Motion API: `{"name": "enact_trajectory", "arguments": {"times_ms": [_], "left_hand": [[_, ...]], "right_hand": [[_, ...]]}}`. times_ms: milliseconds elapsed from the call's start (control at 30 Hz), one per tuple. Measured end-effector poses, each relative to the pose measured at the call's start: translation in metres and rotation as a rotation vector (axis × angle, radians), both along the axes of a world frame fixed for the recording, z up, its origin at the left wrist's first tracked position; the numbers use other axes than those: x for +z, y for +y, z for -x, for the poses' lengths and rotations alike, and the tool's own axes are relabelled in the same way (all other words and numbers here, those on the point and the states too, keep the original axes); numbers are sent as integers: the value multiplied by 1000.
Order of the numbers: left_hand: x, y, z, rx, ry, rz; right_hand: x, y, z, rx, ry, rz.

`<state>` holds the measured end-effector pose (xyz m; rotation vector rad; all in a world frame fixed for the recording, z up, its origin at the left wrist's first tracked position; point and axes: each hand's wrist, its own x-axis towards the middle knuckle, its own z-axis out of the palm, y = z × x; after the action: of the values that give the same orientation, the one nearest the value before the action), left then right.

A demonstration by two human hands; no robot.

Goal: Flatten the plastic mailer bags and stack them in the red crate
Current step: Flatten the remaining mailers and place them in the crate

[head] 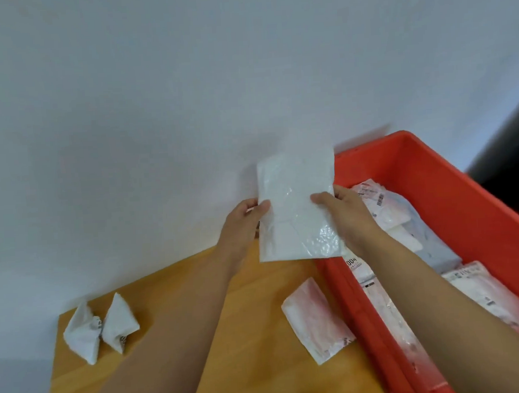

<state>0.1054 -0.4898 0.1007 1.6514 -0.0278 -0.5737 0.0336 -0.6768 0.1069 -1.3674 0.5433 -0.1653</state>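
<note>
A flat white plastic mailer bag (295,206) is held upright in the air above the far edge of the table. My left hand (241,224) pinches its left edge and my right hand (347,218) grips its right edge. The red crate (452,184) stands to the right, with several flattened mailer bags (396,218) lying inside. Another flat pinkish-white mailer (317,317) lies on the table beside the crate's left wall. Two bags folded into triangles (99,327) sit at the table's far left corner.
The yellow wooden table (167,299) stands against a white wall (185,94). A dark object (511,162) shows at the right edge, behind the crate.
</note>
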Motion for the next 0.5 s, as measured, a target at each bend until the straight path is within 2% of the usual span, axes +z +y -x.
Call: {"name": "enact_trajectory", "arguments": {"times_ms": [167, 233, 333, 500], "left_hand": [[-3, -39, 8, 46, 54, 2], [-13, -49, 11, 78, 87, -27], [-28, -58, 17, 143, 147, -44], [-42, -57, 24, 196, 197, -74]], "right_hand": [[-30, -67, 10, -530, 12, -249], [-50, -87, 16, -675, 42, -357], [-84, -99, 18, -726, 131, -391], [-120, -102, 4, -561, 256, -400]]}}
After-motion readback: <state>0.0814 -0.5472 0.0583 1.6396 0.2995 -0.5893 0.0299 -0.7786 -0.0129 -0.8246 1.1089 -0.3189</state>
